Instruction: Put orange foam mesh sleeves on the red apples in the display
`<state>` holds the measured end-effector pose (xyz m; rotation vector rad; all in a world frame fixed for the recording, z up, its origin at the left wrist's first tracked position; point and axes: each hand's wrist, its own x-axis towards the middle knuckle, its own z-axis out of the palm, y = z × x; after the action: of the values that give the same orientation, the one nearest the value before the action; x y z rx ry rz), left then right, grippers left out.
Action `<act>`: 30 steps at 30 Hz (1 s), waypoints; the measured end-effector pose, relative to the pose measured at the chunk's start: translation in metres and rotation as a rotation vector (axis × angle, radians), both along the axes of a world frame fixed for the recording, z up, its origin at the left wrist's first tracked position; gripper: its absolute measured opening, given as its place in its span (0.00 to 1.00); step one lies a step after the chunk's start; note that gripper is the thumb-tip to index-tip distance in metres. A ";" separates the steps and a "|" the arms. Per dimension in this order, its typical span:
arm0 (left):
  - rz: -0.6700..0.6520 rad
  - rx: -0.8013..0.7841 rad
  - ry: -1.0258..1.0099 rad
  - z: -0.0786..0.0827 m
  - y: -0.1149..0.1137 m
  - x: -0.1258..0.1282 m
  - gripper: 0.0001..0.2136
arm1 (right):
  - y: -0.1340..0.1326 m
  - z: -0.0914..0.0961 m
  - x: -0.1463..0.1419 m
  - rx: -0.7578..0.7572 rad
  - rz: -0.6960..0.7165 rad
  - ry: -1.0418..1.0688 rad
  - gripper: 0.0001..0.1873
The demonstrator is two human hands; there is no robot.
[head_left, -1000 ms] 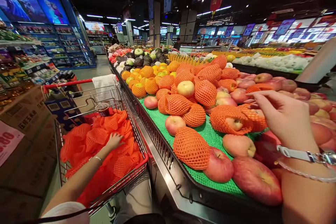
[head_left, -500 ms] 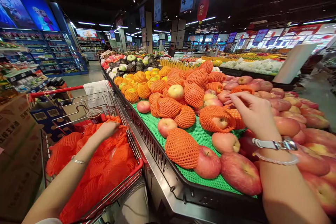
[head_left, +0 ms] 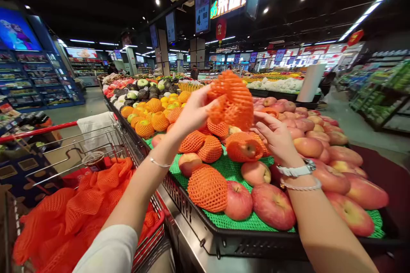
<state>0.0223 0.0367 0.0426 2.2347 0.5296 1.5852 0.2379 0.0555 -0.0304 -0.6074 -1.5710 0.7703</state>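
Note:
My left hand [head_left: 192, 111] is raised above the fruit display, its fingers pinching an orange foam net sleeve [head_left: 232, 102] that hangs loose with no fruit inside. My right hand [head_left: 275, 136] is next to the sleeve, fingers apart and holding nothing. Just below that hand, a red apple in an orange foam net [head_left: 244, 147] lies on the green mesh mat [head_left: 230, 173]. Bare red apples [head_left: 272, 206] fill the front of the display, and another netted apple [head_left: 207, 189] sits near the tray's edge.
A shopping cart [head_left: 80, 140] with a red handle and a heap of orange foam nets [head_left: 80, 209] stands at lower left. The black tray rim [head_left: 250, 243] runs along the display's front. Oranges and melons lie farther back, with a person [head_left: 194, 72] beyond them.
My left hand has come up out of the cart and now holds an orange net sleeve in the air. My right hand has moved lower and left. The view has turned left.

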 end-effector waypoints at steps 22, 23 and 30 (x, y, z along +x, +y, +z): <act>0.032 -0.039 -0.087 -0.054 0.057 0.039 0.10 | 0.013 0.002 0.006 -0.223 -0.162 0.088 0.29; 0.002 -0.039 -0.051 -0.054 0.055 0.040 0.10 | 0.014 0.002 0.007 -0.219 -0.172 0.074 0.29; -0.187 -0.182 0.161 -0.062 0.062 0.044 0.07 | 0.019 -0.002 0.014 0.022 -0.584 0.045 0.15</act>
<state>0.0664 0.0982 -0.0191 2.2125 0.4714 1.2227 0.2522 0.0747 -0.0326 -0.9668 -1.2614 0.3211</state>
